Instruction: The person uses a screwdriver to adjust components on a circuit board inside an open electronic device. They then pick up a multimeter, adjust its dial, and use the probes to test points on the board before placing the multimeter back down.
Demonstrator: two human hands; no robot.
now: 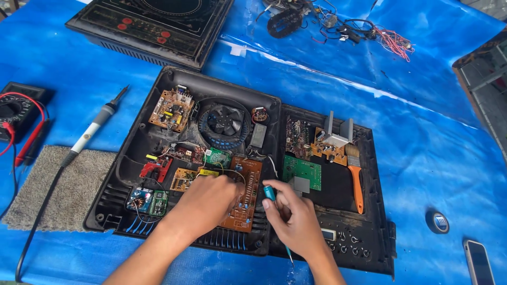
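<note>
Blue tarp; long brown circuit board (244, 196)

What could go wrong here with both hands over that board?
1. The left hand rests on the brown board, which lies loose in the open case; a push may shift it or strain its thin wires.
2. The screwdriver in the right hand sits close to the board; a slip might scratch it.
3. The soldering iron lies partly on the tarp; if hot, it may melt it.
</note>
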